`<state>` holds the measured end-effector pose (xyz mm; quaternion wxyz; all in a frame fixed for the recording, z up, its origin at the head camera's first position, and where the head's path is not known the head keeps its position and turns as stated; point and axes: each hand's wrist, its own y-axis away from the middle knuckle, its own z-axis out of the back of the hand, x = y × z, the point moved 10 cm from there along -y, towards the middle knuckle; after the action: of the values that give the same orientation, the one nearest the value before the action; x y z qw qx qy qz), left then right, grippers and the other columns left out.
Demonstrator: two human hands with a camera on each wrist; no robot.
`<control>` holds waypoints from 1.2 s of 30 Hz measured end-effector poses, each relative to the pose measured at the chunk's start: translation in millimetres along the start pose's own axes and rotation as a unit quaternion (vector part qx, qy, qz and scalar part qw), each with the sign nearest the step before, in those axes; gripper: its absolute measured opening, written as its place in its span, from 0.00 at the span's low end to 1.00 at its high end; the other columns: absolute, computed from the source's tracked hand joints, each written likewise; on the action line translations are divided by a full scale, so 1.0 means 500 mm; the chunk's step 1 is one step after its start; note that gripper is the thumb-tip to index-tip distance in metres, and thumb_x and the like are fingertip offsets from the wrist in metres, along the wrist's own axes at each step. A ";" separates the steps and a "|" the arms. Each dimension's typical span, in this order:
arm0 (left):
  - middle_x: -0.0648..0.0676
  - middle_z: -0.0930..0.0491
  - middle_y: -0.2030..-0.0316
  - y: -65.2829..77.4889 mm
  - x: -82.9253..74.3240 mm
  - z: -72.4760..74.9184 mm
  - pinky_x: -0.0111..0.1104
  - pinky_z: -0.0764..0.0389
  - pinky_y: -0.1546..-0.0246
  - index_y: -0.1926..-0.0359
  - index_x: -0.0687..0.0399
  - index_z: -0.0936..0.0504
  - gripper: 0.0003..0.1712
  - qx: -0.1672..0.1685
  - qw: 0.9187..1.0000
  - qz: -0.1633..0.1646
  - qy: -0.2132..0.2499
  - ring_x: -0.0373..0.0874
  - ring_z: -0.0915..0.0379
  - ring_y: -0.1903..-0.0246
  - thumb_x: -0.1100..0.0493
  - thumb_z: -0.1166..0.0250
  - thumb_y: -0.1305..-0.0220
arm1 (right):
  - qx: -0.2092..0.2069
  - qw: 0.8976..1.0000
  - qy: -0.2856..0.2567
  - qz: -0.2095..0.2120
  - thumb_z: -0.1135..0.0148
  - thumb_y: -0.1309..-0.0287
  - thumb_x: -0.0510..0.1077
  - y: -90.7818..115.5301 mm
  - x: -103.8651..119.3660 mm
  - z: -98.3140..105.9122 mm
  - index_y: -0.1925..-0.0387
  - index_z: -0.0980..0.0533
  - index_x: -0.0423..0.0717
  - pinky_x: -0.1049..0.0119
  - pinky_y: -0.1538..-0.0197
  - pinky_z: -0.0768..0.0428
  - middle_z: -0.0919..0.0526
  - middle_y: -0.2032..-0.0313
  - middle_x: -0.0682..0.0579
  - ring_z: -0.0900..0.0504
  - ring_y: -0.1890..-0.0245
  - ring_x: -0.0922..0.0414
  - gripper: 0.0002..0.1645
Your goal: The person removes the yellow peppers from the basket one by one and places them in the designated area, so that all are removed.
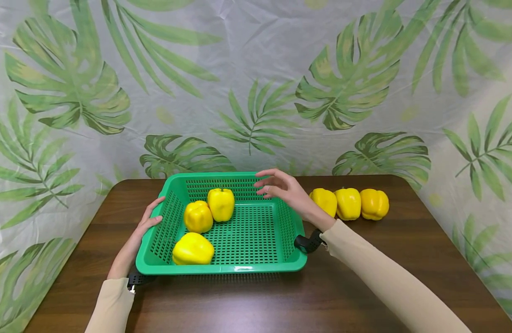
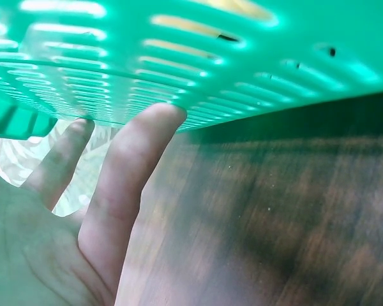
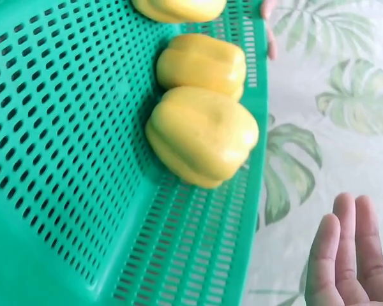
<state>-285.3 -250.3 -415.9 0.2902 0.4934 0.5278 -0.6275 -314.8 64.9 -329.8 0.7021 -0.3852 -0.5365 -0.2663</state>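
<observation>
A green slotted plastic basket [image 1: 256, 268] stands on the table with three yellow bell peppers in its left half: one at the front [image 1: 193, 249], one behind it [image 1: 198, 216] and one farther back [image 1: 221, 205]. At the basket's left side, my left hand [image 1: 141, 229] lies against the outer wall, its fingers fairly straight. In the left wrist view, fingertips [image 2: 163, 115] touch the slotted wall from outside. My right hand [image 1: 282, 187] hovers over the basket's back right part, empty, with fingers loosely extended. The right wrist view shows its straight fingers [image 3: 348, 255] beyond the basket rim.
Three more yellow bell peppers [image 1: 348, 203] stand in a row on the brown wooden table [image 1: 405, 259], right of the basket; my right forearm passes in front of them. A leaf-patterned cloth [image 1: 256, 83] hangs behind the table. Each wrist carries a black camera [image 1: 309, 241].
</observation>
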 end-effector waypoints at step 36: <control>0.38 0.33 0.43 -0.008 -0.005 0.002 0.22 0.32 0.53 0.35 0.32 0.32 0.38 0.021 0.999 -0.034 0.005 0.31 0.34 0.48 0.73 0.62 0.36 | 0.279 0.951 0.049 -0.125 0.46 0.34 0.38 -0.051 -0.124 -0.290 0.34 0.35 0.43 0.58 0.47 0.26 0.31 0.42 0.36 0.28 0.49 0.54 0.28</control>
<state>-288.6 -250.6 -412.2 0.2555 0.4840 0.5325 -0.6456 -273.1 -72.0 -401.4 0.7680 -0.0903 -0.5981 -0.2105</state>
